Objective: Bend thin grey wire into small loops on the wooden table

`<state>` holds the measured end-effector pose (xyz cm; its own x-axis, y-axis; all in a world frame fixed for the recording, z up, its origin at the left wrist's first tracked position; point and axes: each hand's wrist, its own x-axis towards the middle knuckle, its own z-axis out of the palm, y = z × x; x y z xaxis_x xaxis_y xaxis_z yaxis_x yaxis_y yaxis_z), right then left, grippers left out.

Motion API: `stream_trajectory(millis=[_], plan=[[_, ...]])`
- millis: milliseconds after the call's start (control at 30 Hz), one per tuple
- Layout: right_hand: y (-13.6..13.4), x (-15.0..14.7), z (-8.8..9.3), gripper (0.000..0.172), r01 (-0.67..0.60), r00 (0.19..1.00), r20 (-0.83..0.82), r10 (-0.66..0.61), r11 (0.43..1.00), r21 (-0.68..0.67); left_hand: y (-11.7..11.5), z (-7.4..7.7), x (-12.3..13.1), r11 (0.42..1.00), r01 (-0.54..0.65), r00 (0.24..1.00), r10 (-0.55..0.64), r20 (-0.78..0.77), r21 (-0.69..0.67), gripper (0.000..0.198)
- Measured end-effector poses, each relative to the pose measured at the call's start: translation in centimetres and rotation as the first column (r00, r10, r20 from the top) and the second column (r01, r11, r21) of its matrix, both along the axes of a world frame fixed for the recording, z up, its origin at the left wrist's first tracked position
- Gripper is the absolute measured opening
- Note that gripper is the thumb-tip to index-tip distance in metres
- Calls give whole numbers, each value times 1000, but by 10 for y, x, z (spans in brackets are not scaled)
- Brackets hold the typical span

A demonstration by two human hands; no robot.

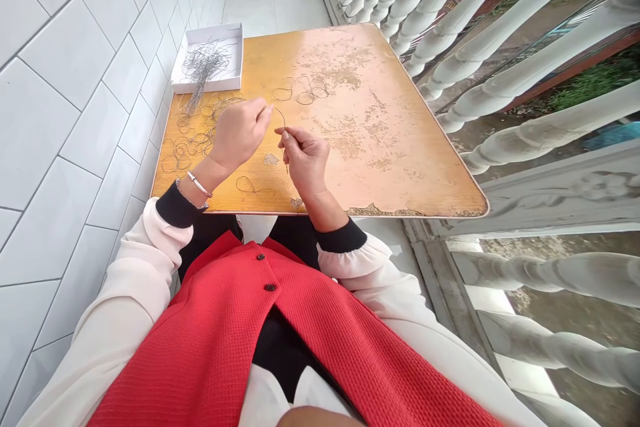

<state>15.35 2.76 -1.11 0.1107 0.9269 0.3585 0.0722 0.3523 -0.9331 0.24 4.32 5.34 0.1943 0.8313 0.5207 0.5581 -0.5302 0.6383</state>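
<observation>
The left hand (239,135) is closing its fingertips on one end of a thin wire (281,115), and the right hand (303,160) is pinching the wire between thumb and forefinger. The wire is arcing rightward between them, its tail dropping nearward past the right hand, above a worn table (395,147). The left hand is nearer the wire loops (185,147) lying left; farther left, a white box (239,53) is holding a wire bundle (204,64).

texts: 0 | labels: 0 | brands: 0 | numbers: 0 | signs: 0 | nothing legible
</observation>
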Motion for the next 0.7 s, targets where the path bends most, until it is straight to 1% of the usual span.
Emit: stream_trajectory(millis=[33, 100, 133, 233, 300, 367, 433, 500, 567, 700], plan=[[-1, -1, -1, 24, 12, 1000, 24, -12, 1000, 19, 0, -3, 1, 999, -38, 999, 38, -13, 24, 42], [-2, -2, -2, 25, 55, 994, 89, -62, 996, 73, 2, -9, 3, 983, -153, 980, 164, -112, 100, 41], [-3, -2, -2, 26, 80, 988, 122, -92, 991, 103, 5, -11, 4, 975, -182, 970, 199, -137, 127, 40], [-4, -4, -3, 28, 131, 968, 191, -164, 976, 174, 12, -16, 9, 963, -214, 962, 237, -137, 163, 37], [-2, -4, -3, 29, 147, 957, 220, -191, 968, 201, 12, -15, 11, 961, -231, 958, 252, -137, 154, 37], [-1, -3, -3, 28, 153, 951, 235, -201, 967, 206, 10, -12, 11, 976, -199, 971, 209, -119, 92, 38], [-1, -2, -2, 27, 142, 950, 246, -191, 968, 205, 7, -8, 9, 996, -85, 995, 85, -43, -9, 37], [-2, -2, -1, 26, 129, 946, 263, -190, 964, 232, 7, -6, 6, 996, 18, 999, -14, 51, -83, 37], [-3, -2, -1, 25, 130, 933, 294, -209, 955, 267, 9, -7, 3, 995, 41, 995, -32, 93, -91, 37], [-4, -4, -3, 26, 156, 888, 373, -268, 940, 304, 16, -15, 2, 998, -28, 993, 34, 112, -50, 34]])
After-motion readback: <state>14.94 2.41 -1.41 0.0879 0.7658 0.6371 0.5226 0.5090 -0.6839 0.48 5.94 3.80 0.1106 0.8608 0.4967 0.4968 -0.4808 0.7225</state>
